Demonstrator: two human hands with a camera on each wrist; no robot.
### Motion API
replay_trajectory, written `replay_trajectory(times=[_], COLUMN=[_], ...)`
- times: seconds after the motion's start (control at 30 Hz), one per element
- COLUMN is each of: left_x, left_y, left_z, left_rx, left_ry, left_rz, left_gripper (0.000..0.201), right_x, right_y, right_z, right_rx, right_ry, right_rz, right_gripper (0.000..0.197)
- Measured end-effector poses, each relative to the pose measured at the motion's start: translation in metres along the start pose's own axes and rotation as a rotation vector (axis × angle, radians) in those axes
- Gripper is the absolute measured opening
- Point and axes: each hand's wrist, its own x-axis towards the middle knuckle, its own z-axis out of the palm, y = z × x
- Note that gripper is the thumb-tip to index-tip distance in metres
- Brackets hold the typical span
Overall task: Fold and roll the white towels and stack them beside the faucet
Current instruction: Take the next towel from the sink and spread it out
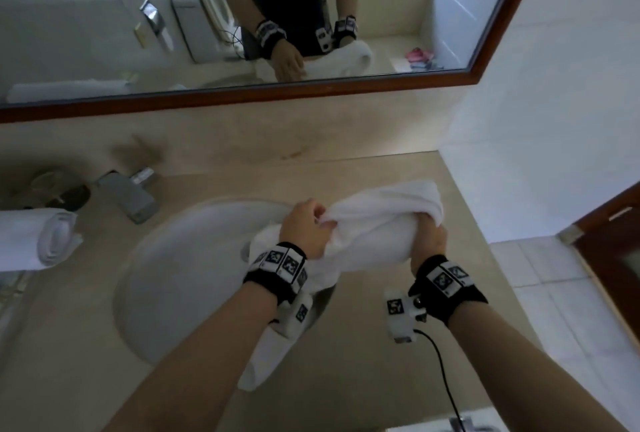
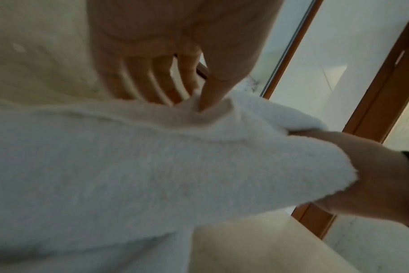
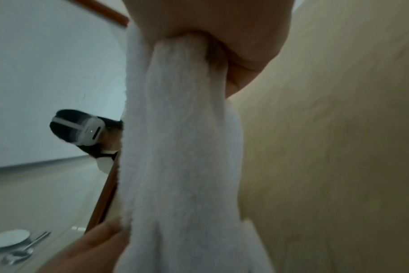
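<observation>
above the sink basin [image 1: 180,258], a person's left hand [image 1: 304,227] and right hand [image 1: 429,241] each clamp a bunched white towel [image 1: 377,223], lifted clear of the tabletop [image 1: 363,345], its tail drooping toward the basin. one rolled towel [image 1: 45,241] already lies beside the faucet [image 1: 128,196]. the terry looks soft, light and floppy; corners or hemmed edges seem the surest hold.

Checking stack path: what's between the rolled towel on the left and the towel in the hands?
In the head view, the faucet and the sink basin lie between the rolled towel and the held towel.
</observation>
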Motion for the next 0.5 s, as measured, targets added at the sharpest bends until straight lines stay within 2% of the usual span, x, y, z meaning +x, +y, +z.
replay_trajectory(times=[0.03,0.1,0.17,0.23,0.27,0.3,0.37,0.43,0.5], left_x=[0.002,0.004,0.002,0.001,0.0,-0.001,-0.007,-0.015,-0.016], left_y=[0.013,0.042,0.067,0.078,0.079,0.078,0.069,0.057,0.047], left_z=[0.007,0.021,0.035,0.052,0.061,0.07,0.089,0.104,0.114], left_rx=[-0.091,-0.186,-0.276,-0.32,-0.319,-0.273,0.01,0.296,0.409], left_ry=[0.079,0.322,0.52,0.607,0.572,0.478,0.198,-0.017,-0.092], left_rz=[0.055,0.188,0.237,0.194,0.159,0.117,0.045,0.059,0.027], left_gripper=[0.022,0.014,0.021,0.037,0.044,0.05,0.064,0.076,0.077], right_x=[0.008,0.022,0.035,0.046,0.054,0.063,0.075,0.078,0.077], right_y=[-0.004,-0.009,-0.01,-0.007,-0.002,0.005,0.014,0.017,0.015], right_z=[-0.012,-0.035,-0.053,-0.071,-0.081,-0.091,-0.106,-0.111,-0.107], right_rx=[-0.013,-0.04,-0.061,-0.065,-0.049,-0.054,-0.212,-0.439,-0.584], right_ry=[0.017,0.03,0.059,0.113,0.143,0.165,0.166,0.143,0.086], right_rz=[0.009,0.002,0.019,0.092,0.146,0.203,0.249,0.207,0.117], right_gripper=[0.044,0.041,0.035,0.047,0.057,0.066,0.069,0.064,0.069])
